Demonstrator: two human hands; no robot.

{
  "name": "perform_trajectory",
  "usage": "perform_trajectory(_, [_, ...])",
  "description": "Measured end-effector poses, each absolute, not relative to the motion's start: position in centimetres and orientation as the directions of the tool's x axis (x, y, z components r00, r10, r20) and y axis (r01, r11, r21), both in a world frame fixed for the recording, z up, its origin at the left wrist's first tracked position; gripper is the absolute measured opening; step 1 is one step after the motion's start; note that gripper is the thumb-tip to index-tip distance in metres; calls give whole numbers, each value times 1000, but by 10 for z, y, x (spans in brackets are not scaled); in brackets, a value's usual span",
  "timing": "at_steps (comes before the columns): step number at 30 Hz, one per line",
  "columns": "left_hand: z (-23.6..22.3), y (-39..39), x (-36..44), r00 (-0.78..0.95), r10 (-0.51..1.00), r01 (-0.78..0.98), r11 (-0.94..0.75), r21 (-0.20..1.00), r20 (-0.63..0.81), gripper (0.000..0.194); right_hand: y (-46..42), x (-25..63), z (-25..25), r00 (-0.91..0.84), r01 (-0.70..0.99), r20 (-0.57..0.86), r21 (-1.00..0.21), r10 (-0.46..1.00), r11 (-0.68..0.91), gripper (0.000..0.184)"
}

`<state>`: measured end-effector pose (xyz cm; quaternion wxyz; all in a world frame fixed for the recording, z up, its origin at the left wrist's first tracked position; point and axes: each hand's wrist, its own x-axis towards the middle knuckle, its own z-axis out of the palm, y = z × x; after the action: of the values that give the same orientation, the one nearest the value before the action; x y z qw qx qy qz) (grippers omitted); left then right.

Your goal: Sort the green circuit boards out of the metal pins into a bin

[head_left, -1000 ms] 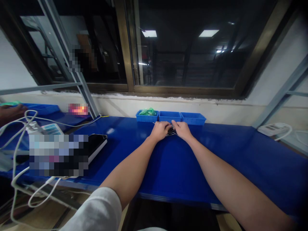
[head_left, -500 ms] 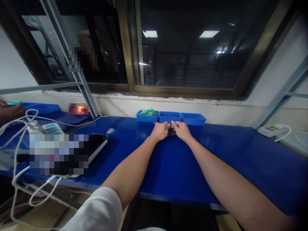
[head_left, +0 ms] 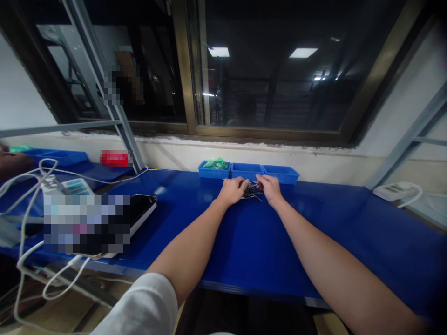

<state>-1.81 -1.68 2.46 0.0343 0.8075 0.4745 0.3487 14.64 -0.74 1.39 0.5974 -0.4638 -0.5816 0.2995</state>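
While the left hand (head_left: 232,191) and right hand (head_left: 269,188) are working slightly apart, either side of a small tangle of wires (head_left: 249,190) on the blue bench (head_left: 279,242), their grip unclear, green packets (head_left: 215,163) are sitting in the leftmost of three blue trays (head_left: 213,170).

Reflecting two ceiling lights (head_left: 303,53) in the dark glass of a bronze-framed window (head_left: 275,93) above a scuffed white wall (head_left: 279,158). Showing pale steel uprights (head_left: 408,132) slanting up on both sides, a blue workbench (head_left: 349,228) stretching along the wall.
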Motion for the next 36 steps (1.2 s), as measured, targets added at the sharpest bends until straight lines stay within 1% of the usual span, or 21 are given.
perform_trajectory(4, [23,-13,-22,198,802,767,-485,420,564,38,-1,155,10,332,274,372,-917,867,288,51])
perform_trajectory(6, [20,-10,-23,159,809,779,-455,432,565,37,3,160,9,383,270,365,-923,849,275,52])
perform_trajectory(10, [15,-5,-23,132,822,780,-431,454,555,29,15,171,8,394,182,415,-910,820,372,51])
perform_trajectory(15, [12,-2,-23,127,814,767,-443,465,567,21,26,187,3,366,39,354,-930,861,366,64])
perform_trajectory(18, [12,-2,-23,119,825,773,-426,469,553,21,26,190,0,341,50,348,-934,873,353,67])
perform_trajectory(20, [13,-2,-23,119,835,785,-410,464,537,24,24,188,-1,343,140,368,-930,864,341,69])
perform_trajectory(22, [14,-4,-23,131,848,805,-393,444,513,29,22,184,-3,347,323,427,-890,835,321,68])
perform_trajectory(23, [14,-5,-23,148,853,816,-391,425,500,33,21,182,-4,331,440,465,-846,821,301,63])
perform_trajectory(25, [13,-7,-23,207,857,831,-408,377,471,44,19,177,-7,256,659,517,-711,817,244,52])
perform_trajectory(27, [11,-9,-22,284,857,835,-442,328,430,57,17,172,-9,155,804,499,-566,853,185,45])
perform_trajectory(29, [9,-10,-21,351,862,836,-464,294,365,70,15,167,-12,70,876,440,-456,895,155,44])
perform_trajectory(31, [6,-10,-21,393,870,840,-471,269,298,78,12,165,-13,7,908,394,-388,919,159,39])
perform_trajectory(33, [4,-9,-20,414,873,845,-474,249,258,82,12,163,-13,-37,917,386,-354,922,185,34])
perform_trajectory(36, [0,-7,-20,421,872,850,-476,225,251,80,12,163,-12,-97,906,411,-341,907,251,29])
